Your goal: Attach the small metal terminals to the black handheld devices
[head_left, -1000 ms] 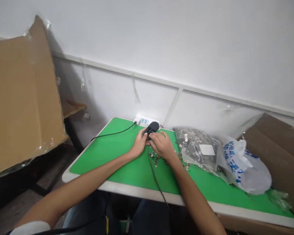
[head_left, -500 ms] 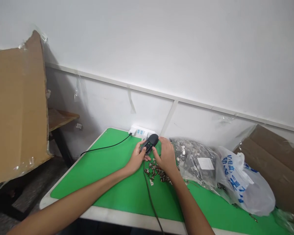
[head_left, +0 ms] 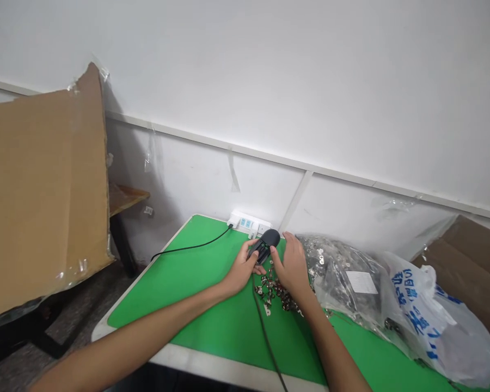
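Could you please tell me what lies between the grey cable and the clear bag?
In the head view, small metal pieces lie between the grey cable and the clear bag, with the right hand also in that stretch.

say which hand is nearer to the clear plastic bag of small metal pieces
Right. The right hand is close beside the left edge of the clear plastic bag; the left hand is farther off to its left, holding a dark grey rounded device.
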### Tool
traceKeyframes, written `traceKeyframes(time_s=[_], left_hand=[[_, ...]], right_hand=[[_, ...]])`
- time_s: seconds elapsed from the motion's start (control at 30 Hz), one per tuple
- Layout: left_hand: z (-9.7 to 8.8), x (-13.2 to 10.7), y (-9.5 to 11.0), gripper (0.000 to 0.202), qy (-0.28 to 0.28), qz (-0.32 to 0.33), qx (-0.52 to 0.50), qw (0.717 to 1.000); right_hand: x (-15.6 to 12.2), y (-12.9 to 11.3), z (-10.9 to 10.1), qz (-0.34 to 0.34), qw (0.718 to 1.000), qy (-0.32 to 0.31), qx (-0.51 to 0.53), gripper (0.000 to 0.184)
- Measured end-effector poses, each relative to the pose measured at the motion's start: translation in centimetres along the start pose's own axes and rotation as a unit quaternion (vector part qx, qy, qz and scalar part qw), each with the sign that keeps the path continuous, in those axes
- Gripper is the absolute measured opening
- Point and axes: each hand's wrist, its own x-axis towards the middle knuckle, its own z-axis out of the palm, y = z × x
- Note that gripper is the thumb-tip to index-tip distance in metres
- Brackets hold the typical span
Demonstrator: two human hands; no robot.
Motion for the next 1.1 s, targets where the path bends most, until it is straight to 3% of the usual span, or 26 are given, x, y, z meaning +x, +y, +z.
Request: traceKeyframes(time_s=[0.47, 0.7, 0.93, 1.1], left_hand=[[0.1, 0.0, 0.2, 0.068, -0.044, -0.014, -0.006, 0.999], [0.3, 0.2, 0.6, 0.063, -0.08, -0.039, -0.018, 0.996], [-0.4, -0.1, 1.1, 0.076, -0.145, -0.102, -0.036, 0.984], [-0.7, -0.6, 1.4, 0.09, -0.224, -0.137, -0.033, 0.964]], right_hand=[[-0.4, 0.8, 0.3, 0.081, 0.995, -0.027, 0.057, 0.068], [-0.3, 1.1, 0.5, 0.09, 0.993, -0.033, 0.07, 0.07], [0.2, 0.1, -0.5, 0.04, 0.997, -0.004, 0.067, 0.05], [0.3, -0.6, -1.2, 0.012, 0.989, 0.048, 0.142, 0.037]])
